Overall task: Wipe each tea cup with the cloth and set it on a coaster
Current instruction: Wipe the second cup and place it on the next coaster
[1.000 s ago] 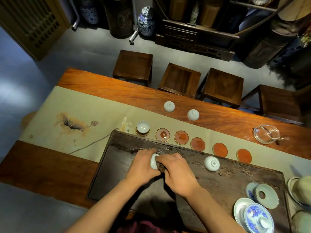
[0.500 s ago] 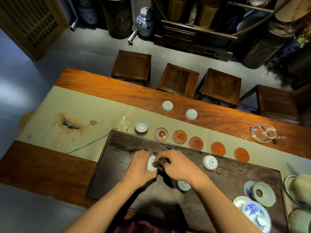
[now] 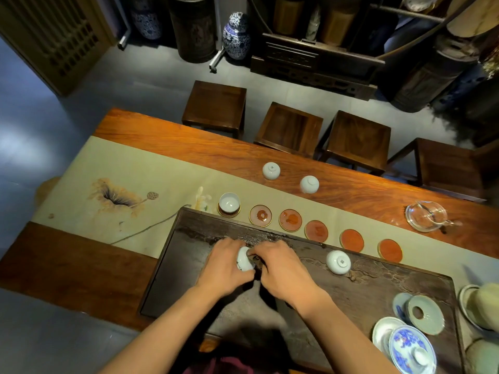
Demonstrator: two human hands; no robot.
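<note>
— White porcelain, is that what you are holding?

— Yes. My left hand [image 3: 225, 268] is gripping a cup [image 3: 244, 259] on its side over the dark tray [image 3: 172, 271], fingers wrapped round it.

— And the other hand?

— My right hand [image 3: 283, 268] is closing on the cloth [image 3: 256, 259] — a dark wad, mostly hidden — and pressing it against the cup's mouth. Both hands are touching at the cup.

— Where are the rest sitting?

— One cup [image 3: 229, 203] is standing upright on the leftmost coaster [image 3: 229, 212]. Five coasters [image 3: 316, 231] are lying bare in a row on the runner [image 3: 151, 179]. Another cup [image 3: 338, 262] is resting upside down on the tray, right of my hands, and two cups [image 3: 271, 170] are sitting upside down on the table [image 3: 378, 195] beyond the runner.
</note>
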